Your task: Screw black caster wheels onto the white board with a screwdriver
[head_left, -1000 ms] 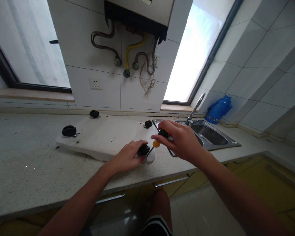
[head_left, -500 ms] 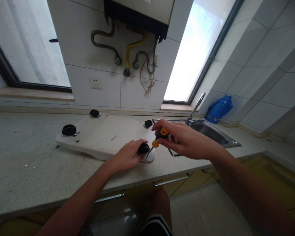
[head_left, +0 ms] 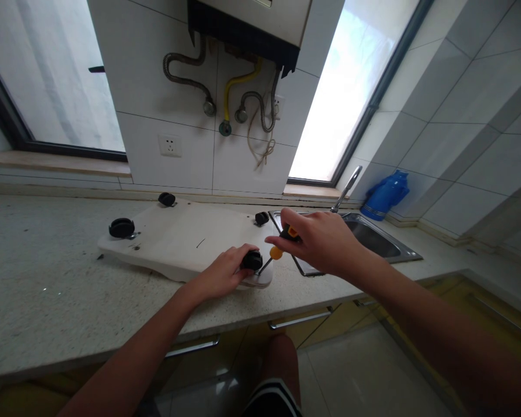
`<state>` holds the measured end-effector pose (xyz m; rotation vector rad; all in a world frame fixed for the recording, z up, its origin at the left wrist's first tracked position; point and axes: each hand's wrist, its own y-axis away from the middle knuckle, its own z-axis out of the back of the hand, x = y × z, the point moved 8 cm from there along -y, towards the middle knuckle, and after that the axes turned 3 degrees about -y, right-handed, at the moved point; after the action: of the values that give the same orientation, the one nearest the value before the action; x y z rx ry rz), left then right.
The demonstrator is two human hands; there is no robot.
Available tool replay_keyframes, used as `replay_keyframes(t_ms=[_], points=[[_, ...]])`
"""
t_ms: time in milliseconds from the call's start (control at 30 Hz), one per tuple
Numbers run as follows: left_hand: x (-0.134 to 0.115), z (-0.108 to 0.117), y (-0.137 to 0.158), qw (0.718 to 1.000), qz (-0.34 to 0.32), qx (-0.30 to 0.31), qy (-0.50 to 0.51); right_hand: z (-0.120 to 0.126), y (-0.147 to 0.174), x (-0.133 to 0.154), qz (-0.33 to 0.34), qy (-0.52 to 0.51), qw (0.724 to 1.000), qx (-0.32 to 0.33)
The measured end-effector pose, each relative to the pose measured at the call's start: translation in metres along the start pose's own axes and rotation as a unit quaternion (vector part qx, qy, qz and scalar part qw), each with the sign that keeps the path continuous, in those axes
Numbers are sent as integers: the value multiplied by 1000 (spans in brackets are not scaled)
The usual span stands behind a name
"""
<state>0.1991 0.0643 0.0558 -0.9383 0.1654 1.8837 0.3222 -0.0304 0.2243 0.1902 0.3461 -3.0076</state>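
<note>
Screwdriver — orange and black; caster black; board off-white; jug blue.

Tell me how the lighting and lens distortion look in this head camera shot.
Head view: both windows are blown out white, so backlight dims the left hand and right hand; wide-angle bowing curves the countertop edge; the screwdriver stays reasonably sharp.

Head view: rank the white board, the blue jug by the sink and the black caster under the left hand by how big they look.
1. white board, by far the largest.
2. blue jug; it stands farther off, so it may really be bigger than it looks.
3. black caster, partly covered by the left hand, smallest.
</note>
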Motion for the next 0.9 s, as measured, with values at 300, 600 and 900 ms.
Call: replay_keyframes(t_ms=[300, 600, 900], points=[[4, -1, 0, 1000, 4, 6, 2, 5, -1, 2, 17, 3, 998, 64], [1, -1, 1, 1000, -6, -1, -1, 6, 17, 13, 96, -124, 985, 69], [4, -1, 1, 1000, 0, -2, -7, -2, -2, 4, -8, 22, 1000, 5]])
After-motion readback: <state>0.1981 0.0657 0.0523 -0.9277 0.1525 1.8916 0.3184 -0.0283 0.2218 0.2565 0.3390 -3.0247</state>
